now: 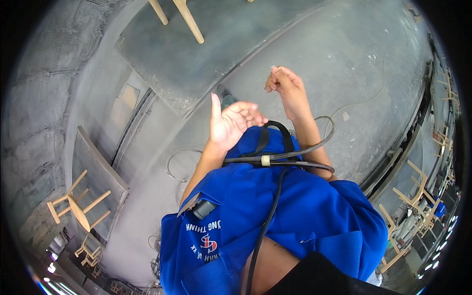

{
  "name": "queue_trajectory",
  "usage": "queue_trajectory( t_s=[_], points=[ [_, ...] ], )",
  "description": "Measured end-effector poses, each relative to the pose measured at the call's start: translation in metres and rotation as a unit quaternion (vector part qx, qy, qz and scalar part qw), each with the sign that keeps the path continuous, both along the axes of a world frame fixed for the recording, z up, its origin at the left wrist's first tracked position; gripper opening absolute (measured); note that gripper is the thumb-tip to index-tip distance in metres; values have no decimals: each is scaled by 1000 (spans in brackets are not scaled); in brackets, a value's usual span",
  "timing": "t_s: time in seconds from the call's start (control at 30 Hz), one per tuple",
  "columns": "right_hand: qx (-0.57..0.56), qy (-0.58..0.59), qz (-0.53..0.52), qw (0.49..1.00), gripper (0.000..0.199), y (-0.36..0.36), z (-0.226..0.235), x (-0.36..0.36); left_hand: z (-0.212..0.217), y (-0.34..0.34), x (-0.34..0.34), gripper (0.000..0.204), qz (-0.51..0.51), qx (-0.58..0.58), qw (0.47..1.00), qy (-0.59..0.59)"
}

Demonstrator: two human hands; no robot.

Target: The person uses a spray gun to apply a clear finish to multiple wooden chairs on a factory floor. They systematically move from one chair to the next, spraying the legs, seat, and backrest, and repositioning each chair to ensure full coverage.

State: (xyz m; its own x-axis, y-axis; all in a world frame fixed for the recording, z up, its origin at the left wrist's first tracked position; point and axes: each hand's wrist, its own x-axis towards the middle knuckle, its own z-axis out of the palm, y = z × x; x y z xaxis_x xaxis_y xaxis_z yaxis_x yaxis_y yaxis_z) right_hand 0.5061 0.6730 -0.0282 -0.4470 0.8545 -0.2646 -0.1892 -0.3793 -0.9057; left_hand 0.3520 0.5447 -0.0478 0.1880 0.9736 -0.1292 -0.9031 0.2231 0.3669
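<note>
My left hand (235, 120) is raised in front of my waist, palm showing, thumb up and fingers spread, with nothing in it. My right hand (287, 88) is a little farther out to the right; its fingers are curled in loosely and I see nothing in them. A black cable (309, 146) loops across my front by my right forearm, bound by a band of pale tape (266, 161). Its lower part runs down over my blue jacket (314, 211). Black straps (280, 127) show just beyond my waist. A dark device (203, 209) sits in the jacket's chest pocket.
Pale wooden legs (189, 22) stand on a dark grey panel (196, 54) ahead. An unfinished wooden chair frame (79, 209) is at the left by another panel (98, 172). More wooden frames (413, 196) stand at the right. A thin cord (361, 103) trails over the floor.
</note>
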Motion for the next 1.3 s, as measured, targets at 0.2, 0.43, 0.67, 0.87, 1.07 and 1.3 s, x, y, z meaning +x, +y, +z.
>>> queue_trajectory(
  t_s=[0.2, 0.43, 0.67, 0.87, 1.07, 1.3],
  points=[
    [130, -56, -35, 989, 24, 63, -67, -6, -7, 59, -28, 50, -205, 124, 906, 348],
    [100, -692, 354, 622, 69, 173, -231, 24, 12, 150, -50, 33, -331, 160, 800, 475],
    [-30, -644, 271, 715, 69, 145, -234, 7, 44, 225, -97, 33, -257, 223, 829, 444],
    [111, -435, 145, 882, 50, 204, -216, -87, 49, 295, -144, 40, -222, 294, 735, 570],
    [-111, -46, 74, 990, 45, 270, -141, -121, 62, 346, -254, 25, 129, 426, 519, 729],
    [-130, -37, -13, 991, 66, 319, -98, -52, 148, 402, -497, 110, 405, 245, 91, 876]
  ],
)
